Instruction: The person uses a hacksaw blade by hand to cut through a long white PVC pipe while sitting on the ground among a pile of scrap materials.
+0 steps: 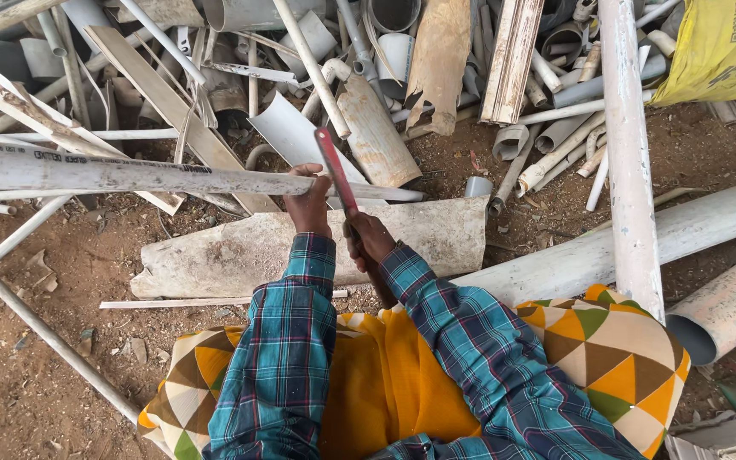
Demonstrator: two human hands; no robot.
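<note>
White dusty plastic pipe (pixel 129 176) runs from 9 o'clock to centre, left hand (pixel 307 203) gripping its near end, fingers wrapped round it; right hand (pixel 368 238) closed on a red flat-bladed tool (pixel 336 170) angled toward 12, apparently mid-chop or cut, so the stroke needs steady bracing. Red-brown dirt ground (pixel 27 375), flat grey slab (pixel 240 251) under the hands, scrap pipe heap (pixel 436 60) at 12, yellow sack (pixel 721 51) at 2.

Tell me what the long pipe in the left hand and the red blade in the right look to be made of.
Long pipe: looks like plastic, dull off-white, dirt-streaked, with a broken, tapering end. The left hand holds it.
Red blade: probably painted metal, judging by its thin, flat, straight strip shape. The right hand covers its grip.
</note>
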